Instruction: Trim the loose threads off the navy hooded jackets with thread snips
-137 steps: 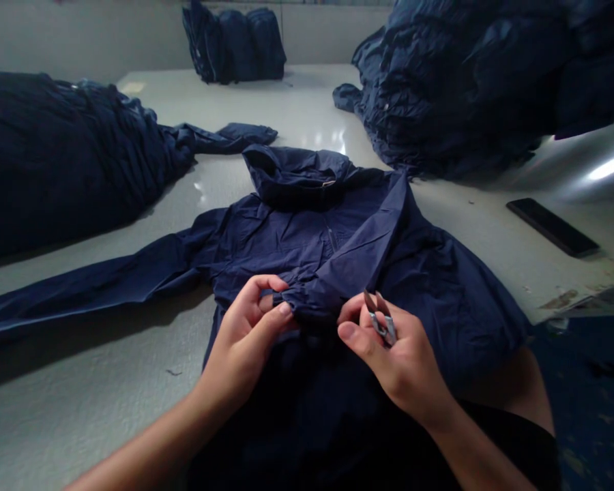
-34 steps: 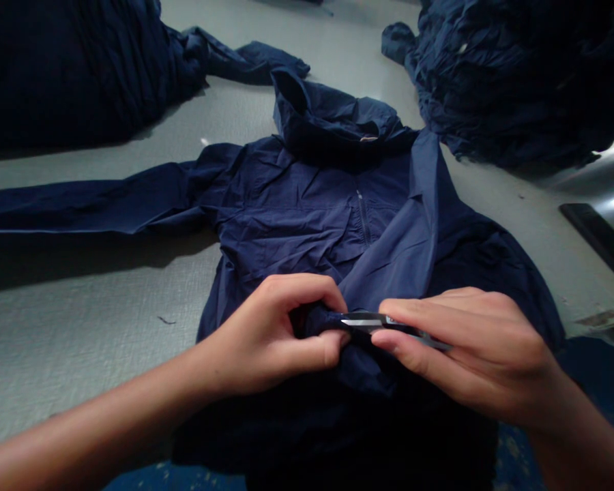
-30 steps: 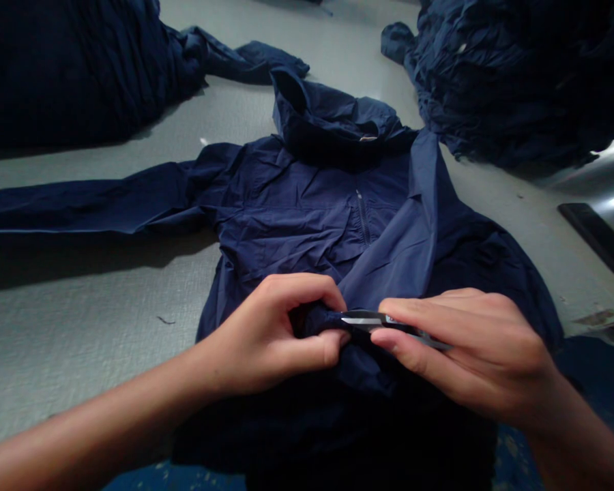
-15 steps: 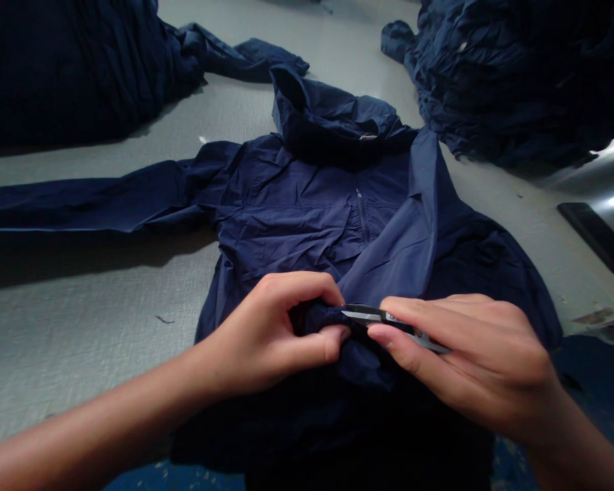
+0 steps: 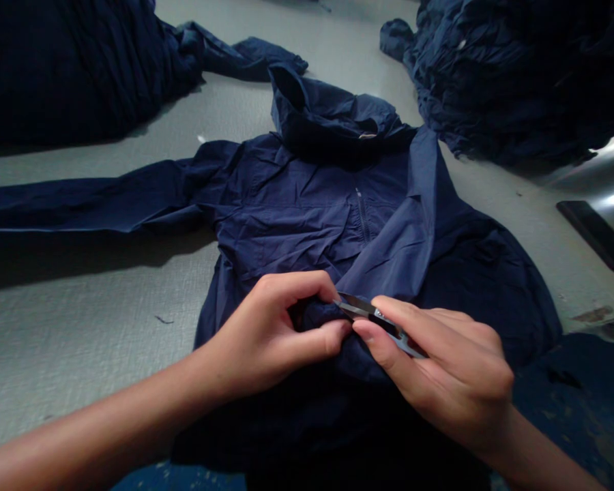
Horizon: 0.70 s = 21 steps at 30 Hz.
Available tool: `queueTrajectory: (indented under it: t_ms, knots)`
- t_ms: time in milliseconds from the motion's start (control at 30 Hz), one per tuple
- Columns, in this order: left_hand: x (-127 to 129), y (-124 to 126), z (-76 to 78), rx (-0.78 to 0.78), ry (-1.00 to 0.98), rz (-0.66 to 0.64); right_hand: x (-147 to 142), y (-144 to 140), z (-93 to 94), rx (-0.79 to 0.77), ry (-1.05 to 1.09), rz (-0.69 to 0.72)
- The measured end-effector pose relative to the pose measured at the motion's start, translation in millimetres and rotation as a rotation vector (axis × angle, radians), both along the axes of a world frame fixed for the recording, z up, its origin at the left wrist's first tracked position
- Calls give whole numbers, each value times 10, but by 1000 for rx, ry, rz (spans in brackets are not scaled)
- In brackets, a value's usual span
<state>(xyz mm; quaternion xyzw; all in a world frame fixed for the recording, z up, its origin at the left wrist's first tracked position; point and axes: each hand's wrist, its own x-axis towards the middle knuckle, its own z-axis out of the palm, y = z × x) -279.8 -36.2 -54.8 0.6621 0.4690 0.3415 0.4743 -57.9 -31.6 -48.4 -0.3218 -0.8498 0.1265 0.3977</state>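
Left hand (image 5: 266, 334) pinches the gathered cuff of one thin navy-blue hooded jacket (image 5: 307, 211) lying flat on the grey table (image 5: 82, 327), centre near; right hand (image 5: 450, 368) is closed on one small metal thread snips (image 5: 373, 317), blades at the cuff. Fabric looks light, soft, slippery, best held bunched at the cuff. Two dark garment piles (image 5: 56, 68) far left and right, one black phone (image 5: 596, 235) right.

Jacket: navy hooded jacket (image 5: 307, 218) of thin woven cloth, matt with faint sheen, finely creased.
Snips: small thread snips (image 5: 373, 317) of bare metal, smooth, blades catching light.
Tabletop: pale grey tabletop (image 5: 82, 320), matt and slightly grainy near front edge.
Piles: heaped navy garments (image 5: 496, 82) toward right edge, same crinkled cloth.
Slab: flat black slab (image 5: 596, 235) at right edge, smooth, glossy.
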Motion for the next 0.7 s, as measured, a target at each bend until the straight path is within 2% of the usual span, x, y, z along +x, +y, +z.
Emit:
queueTrajectory:
  t_ms: [233,300,467,700]
  knots:
    - [5,14,-8,16,-18,-16,34,-23,18,-66,19,-180]
    - [6,15,1,14,-23,-17,77,0,59,-86,7,-137]
    - [8,8,19,37,-2,-20,179,67,118,-82,-69,95]
    - [17,-13,2,69,29,-38,178,85,83,-37,-134,128]
